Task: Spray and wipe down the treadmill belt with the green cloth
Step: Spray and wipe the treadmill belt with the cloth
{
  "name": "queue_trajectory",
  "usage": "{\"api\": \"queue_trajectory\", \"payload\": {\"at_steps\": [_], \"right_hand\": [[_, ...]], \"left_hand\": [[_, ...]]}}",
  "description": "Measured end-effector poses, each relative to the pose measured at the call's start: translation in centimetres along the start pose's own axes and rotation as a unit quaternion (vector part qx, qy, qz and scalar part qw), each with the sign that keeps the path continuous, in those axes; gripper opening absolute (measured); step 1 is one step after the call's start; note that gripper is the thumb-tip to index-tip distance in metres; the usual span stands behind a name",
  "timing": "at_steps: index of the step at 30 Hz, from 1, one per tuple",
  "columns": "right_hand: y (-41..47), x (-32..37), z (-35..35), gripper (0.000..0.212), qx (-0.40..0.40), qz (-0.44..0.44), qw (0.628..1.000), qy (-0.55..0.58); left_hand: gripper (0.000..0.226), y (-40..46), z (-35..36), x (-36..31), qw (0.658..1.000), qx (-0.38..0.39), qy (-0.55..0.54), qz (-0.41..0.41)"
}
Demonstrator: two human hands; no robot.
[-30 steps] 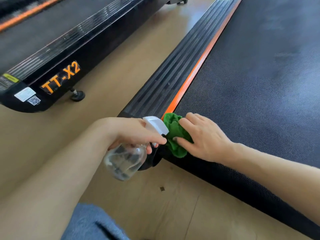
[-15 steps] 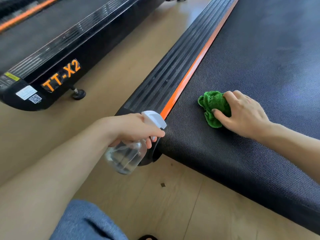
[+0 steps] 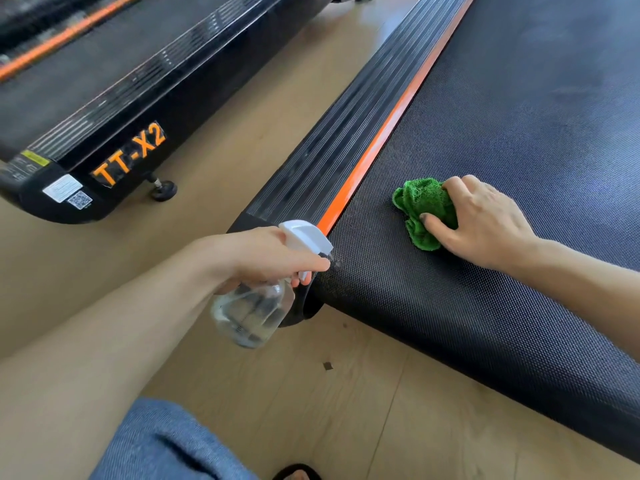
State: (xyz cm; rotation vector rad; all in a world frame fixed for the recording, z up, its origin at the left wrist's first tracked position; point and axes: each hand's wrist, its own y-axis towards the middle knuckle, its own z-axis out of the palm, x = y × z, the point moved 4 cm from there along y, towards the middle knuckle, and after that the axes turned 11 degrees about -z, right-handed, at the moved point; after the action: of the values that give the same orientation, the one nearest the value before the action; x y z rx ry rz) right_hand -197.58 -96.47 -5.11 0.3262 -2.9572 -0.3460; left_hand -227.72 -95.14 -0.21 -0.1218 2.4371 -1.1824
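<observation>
Meanwhile, the green cloth (image 3: 424, 211) is bunched on the treadmill belt (image 3: 519, 133) under the curled fingers (image 3: 438, 225) of the right hand (image 3: 485, 220), thumb pressed against its near edge. A clear spray bottle (image 3: 251, 311) is gripped by the left hand (image 3: 266, 258); its forefinger seemingly lies alongside the white nozzle (image 3: 306, 235).

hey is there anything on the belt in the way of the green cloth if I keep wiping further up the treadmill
Nothing visible. The right hand holds the green cloth on the treadmill belt, and the belt beyond it is bare. The spray bottle, in the left hand, sits off the belt's near corner.
</observation>
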Motion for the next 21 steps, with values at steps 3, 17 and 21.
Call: {"api": "queue_trajectory", "payload": {"at_steps": [3,17,21], "right_hand": [[-0.02,-0.01,-0.09,0.054,0.002,0.004,1.0,-0.001],[-0.04,0.08,0.14,0.053,0.002,0.014,1.0,0.0],[0.08,0.26,0.0,0.057,-0.004,0.004,1.0,0.005]], "left_hand": [[0.05,-0.07,-0.23,0.3,1.0,-0.021,-0.021,-0.007],[0.042,0.04,-0.34,0.24,0.998,-0.06,-0.034,-0.009],[0.043,0.27,-0.62,0.2,0.997,-0.07,-0.041,-0.006]]}}
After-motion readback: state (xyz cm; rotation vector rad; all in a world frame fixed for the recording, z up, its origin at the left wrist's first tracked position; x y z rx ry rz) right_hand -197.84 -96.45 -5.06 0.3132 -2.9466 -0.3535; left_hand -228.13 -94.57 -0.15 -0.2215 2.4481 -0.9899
